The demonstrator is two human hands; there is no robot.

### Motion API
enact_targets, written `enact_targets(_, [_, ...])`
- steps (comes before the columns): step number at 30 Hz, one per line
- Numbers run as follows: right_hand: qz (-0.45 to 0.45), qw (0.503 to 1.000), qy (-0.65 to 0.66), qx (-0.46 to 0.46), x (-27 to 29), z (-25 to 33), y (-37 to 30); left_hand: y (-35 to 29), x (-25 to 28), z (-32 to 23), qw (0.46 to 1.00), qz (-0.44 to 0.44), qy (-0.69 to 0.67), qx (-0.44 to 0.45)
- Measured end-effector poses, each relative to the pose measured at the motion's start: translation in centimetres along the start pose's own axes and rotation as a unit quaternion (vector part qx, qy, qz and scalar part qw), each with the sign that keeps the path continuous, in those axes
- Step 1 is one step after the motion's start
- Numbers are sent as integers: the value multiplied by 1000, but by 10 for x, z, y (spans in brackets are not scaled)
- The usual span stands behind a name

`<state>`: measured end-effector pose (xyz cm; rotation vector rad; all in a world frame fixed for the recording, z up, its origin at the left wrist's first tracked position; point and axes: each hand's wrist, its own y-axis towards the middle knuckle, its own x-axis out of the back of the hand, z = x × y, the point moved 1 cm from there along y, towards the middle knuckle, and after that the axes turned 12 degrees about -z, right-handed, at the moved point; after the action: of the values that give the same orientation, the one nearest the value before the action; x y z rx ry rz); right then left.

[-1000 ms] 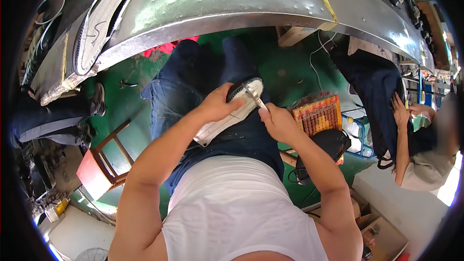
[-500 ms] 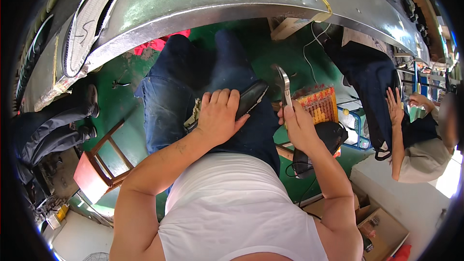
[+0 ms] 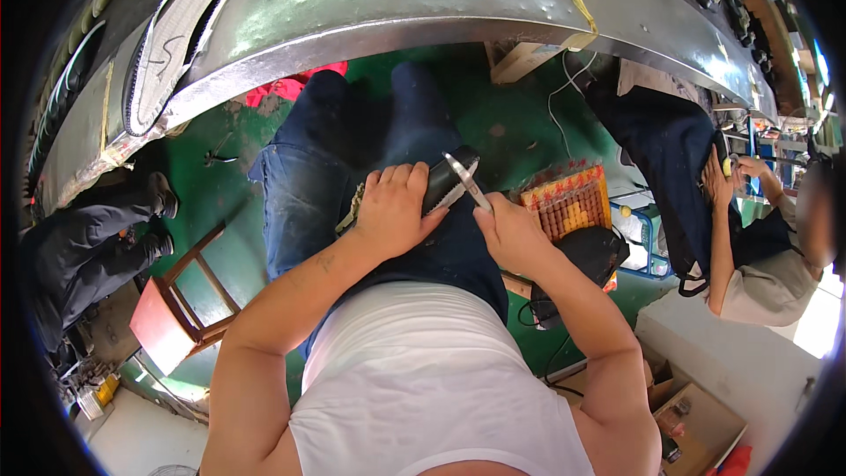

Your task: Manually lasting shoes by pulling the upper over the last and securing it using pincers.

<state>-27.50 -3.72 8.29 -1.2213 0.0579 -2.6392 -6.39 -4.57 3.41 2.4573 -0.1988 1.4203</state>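
A black shoe (image 3: 448, 178) lies slantwise across my lap, its jagged pale edge facing right. My left hand (image 3: 394, 210) is closed over the shoe's middle, pressing it against my thighs. Pale, ragged material (image 3: 351, 211) sticks out on the left side of that hand. My right hand (image 3: 509, 231) grips lasting pincers (image 3: 466, 180), their shiny metal head pointing up and left. The pincers' tip overlaps the shoe near its right end; contact cannot be made out. My fingers hide the tool's handle.
A metal-topped bench (image 3: 388, 0) spans the far side, with a pale shoe sole (image 3: 172, 44) on its left. A wooden stool (image 3: 181, 317) stands left. At right are a beaded seat cover (image 3: 571, 204), a black bag (image 3: 582, 260) and a co-worker (image 3: 767, 256). Another person's legs (image 3: 97, 234) show left.
My right hand has brought the pincers left and down, from beside the shoe to over its right end. My left hand keeps its hold on the shoe. The co-worker's hands have moved closer together.
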Motion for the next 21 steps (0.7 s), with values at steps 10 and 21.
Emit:
enact_targets(10, [16, 996, 91, -22, -35, -33, 15, 24, -1, 29, 987, 95, -99, 80])
enact_targets(21, [-11, 932, 347, -108, -56, -63, 22, 60, 73, 58, 873, 31, -437, 216])
